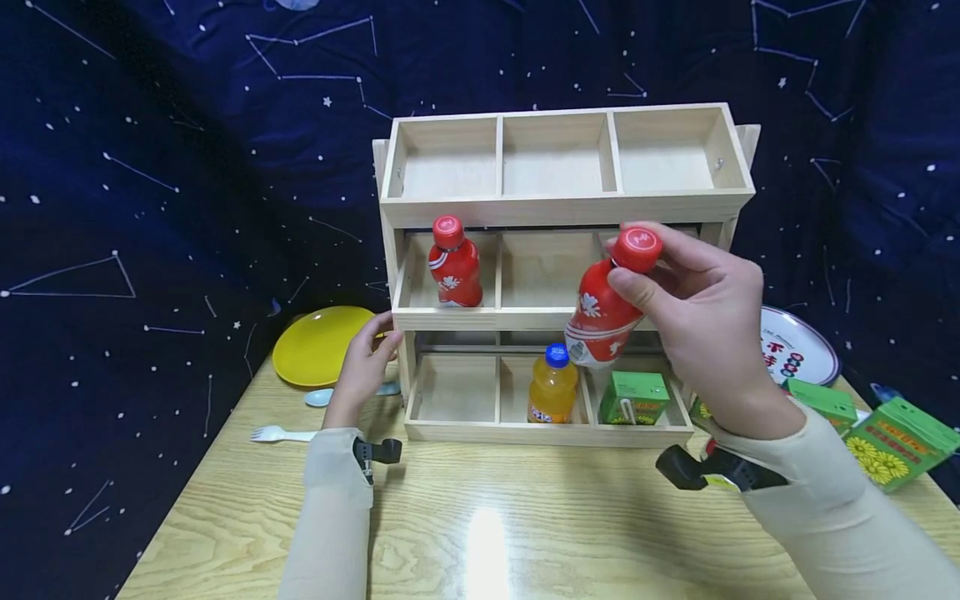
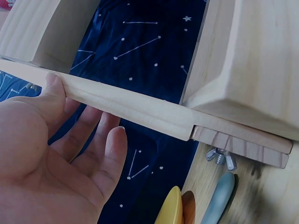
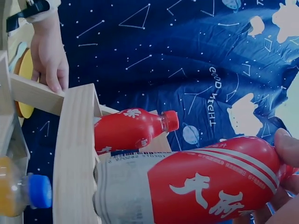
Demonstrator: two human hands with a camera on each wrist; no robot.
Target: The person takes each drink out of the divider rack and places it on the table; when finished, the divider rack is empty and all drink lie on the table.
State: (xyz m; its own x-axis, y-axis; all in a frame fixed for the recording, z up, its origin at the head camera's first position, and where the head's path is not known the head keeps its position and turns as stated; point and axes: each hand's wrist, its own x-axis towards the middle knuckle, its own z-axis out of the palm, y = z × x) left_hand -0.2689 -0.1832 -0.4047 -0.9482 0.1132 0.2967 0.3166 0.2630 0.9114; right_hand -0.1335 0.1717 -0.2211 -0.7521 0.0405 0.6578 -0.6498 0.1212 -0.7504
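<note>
My right hand (image 1: 712, 325) grips a red bottle (image 1: 603, 312) around its neck, just under the red cap. The bottle tilts, its base toward the lower left, in front of the right part of the wooden rack's middle tier. In the right wrist view its pale base (image 3: 124, 189) is close to the tier's front board. My left hand (image 1: 365, 362) holds the side post (image 2: 126, 105) of the wooden rack (image 1: 442, 321), thumb on one face and fingers reaching behind. A second red bottle (image 1: 456, 271) stands in the middle tier's left compartment.
On the bottom tier, an orange drink bottle (image 1: 553, 387) is in the middle compartment and a green carton (image 1: 634, 398) in the right one. Left of the rack are a yellow plate (image 1: 318, 346) and white fork (image 1: 281, 434). More green cartons (image 1: 900, 446) and a white plate (image 1: 798, 342) are at right.
</note>
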